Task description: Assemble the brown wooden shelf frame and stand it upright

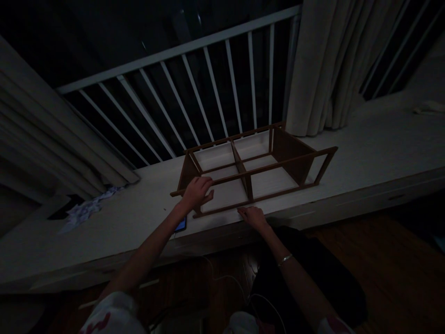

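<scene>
A brown wooden shelf rack (247,185) lies on its side on the white window ledge, its open frame showing three cross boards. My left hand (197,191) is at the left part of its upper front rail, fingers bent over the rail and thumb below, closed on it. Just in front of the rack's lower rail, at the ledge's front edge, is my right hand (253,216). Its thumb and fingers are pinched together; whatever they hold is too small and dark to make out. A bracelet (285,260) circles my right wrist.
A phone with a lit blue screen (181,225) lies under my left wrist. White railings (194,93) stand behind the rack, between curtains (318,69). A crumpled cloth (85,211) lies at left. A white cable (225,277) hangs below the ledge over the wooden floor (389,260).
</scene>
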`<control>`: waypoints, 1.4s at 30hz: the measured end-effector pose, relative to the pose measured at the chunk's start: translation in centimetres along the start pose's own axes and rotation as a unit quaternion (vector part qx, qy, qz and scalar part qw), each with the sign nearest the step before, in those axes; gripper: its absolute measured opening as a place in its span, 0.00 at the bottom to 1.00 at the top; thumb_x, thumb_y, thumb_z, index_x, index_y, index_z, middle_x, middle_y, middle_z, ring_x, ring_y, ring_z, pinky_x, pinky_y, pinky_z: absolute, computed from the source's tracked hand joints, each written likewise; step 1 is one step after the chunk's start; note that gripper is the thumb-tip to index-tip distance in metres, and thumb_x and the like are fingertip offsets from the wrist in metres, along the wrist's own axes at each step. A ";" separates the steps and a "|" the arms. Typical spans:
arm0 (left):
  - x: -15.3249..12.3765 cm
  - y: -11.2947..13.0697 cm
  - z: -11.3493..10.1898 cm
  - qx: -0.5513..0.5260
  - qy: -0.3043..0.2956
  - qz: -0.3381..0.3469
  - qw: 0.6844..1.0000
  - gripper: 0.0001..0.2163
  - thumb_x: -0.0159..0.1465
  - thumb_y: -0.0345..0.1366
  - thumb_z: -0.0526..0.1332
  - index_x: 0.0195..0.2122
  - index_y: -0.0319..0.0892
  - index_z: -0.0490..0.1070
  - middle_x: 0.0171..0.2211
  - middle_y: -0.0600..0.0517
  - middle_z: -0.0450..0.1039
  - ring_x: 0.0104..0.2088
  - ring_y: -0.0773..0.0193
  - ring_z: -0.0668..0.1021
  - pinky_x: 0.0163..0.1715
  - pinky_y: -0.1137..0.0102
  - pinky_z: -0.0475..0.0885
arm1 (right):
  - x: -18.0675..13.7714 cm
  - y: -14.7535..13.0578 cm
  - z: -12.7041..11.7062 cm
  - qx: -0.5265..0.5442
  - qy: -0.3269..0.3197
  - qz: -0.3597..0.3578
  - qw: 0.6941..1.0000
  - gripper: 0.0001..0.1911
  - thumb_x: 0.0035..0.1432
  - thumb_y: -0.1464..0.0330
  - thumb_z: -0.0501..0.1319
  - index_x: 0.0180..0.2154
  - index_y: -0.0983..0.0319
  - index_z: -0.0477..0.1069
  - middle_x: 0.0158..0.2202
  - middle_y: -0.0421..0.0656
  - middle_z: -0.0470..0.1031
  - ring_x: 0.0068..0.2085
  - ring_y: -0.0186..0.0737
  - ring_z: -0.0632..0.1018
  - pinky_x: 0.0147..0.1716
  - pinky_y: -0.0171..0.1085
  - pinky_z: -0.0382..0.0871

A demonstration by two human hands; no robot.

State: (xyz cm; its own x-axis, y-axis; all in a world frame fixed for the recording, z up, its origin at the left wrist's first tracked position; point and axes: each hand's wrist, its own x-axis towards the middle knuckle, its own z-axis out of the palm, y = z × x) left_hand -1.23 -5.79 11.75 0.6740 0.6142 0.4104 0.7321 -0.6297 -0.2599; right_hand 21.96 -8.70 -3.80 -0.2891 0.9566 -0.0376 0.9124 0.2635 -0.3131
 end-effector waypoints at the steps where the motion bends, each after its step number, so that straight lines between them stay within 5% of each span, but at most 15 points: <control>1: -0.7 1.0 0.5 -0.009 -0.009 0.033 0.999 0.14 0.60 0.37 0.51 0.46 0.40 0.65 0.45 0.43 0.70 0.46 0.57 0.72 0.44 0.60 0.66 | 0.2 0.1 0.1 0.001 -0.002 -0.001 1.000 0.24 0.63 0.53 0.40 0.49 0.51 0.68 0.41 0.45 0.76 0.44 0.42 0.75 0.41 0.37 0.63; 3: -2.3 3.4 1.9 -0.043 -0.057 0.082 0.994 0.12 0.61 0.35 0.51 0.44 0.42 0.66 0.43 0.45 0.71 0.44 0.59 0.73 0.43 0.62 0.67 | 0.4 0.1 0.4 0.003 -0.006 -0.003 1.000 0.23 0.63 0.53 0.41 0.47 0.52 0.70 0.41 0.45 0.76 0.44 0.42 0.75 0.40 0.36 0.63; 7: -5.1 7.5 5.8 -0.117 -0.130 0.022 0.984 0.13 0.61 0.33 0.50 0.47 0.44 0.64 0.44 0.45 0.70 0.44 0.60 0.73 0.43 0.63 0.67 | 0.7 -0.1 0.8 -0.001 -0.010 -0.004 1.000 0.24 0.63 0.54 0.42 0.45 0.56 0.72 0.41 0.47 0.76 0.44 0.42 0.75 0.41 0.37 0.63; 16: -8.0 9.1 12.8 -0.188 -0.082 -0.175 0.963 0.18 0.63 0.34 0.48 0.55 0.44 0.55 0.51 0.45 0.63 0.51 0.60 0.69 0.48 0.62 0.66 | 0.4 -1.2 1.6 -0.029 -0.017 -0.015 0.999 0.21 0.63 0.58 0.45 0.42 0.58 0.73 0.40 0.49 0.76 0.43 0.43 0.75 0.41 0.38 0.64; 26: -8.6 10.2 16.1 -0.249 -0.053 -0.208 0.944 0.14 0.65 0.37 0.47 0.50 0.44 0.60 0.48 0.46 0.67 0.49 0.60 0.70 0.48 0.60 0.66 | 1.2 -2.8 2.7 -0.057 -0.034 0.004 0.998 0.15 0.63 0.68 0.48 0.41 0.60 0.72 0.38 0.52 0.76 0.42 0.44 0.76 0.39 0.39 0.65; 42: -7.7 9.2 17.9 -0.294 -0.060 -0.251 0.920 0.10 0.64 0.37 0.49 0.37 0.44 0.68 0.37 0.50 0.71 0.40 0.65 0.72 0.40 0.68 0.68 | 2.5 -3.0 3.2 -0.044 -0.025 0.023 0.998 0.17 0.63 0.60 0.46 0.42 0.57 0.71 0.37 0.48 0.76 0.41 0.41 0.76 0.37 0.36 0.64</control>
State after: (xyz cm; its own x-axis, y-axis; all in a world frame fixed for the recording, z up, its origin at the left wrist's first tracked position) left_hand 2.14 -7.78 -9.45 0.2977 0.9238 0.2408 0.7985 -0.3793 0.4676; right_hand 17.58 -7.53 -6.05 -0.2581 0.9610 -0.0991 0.9466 0.2310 -0.2249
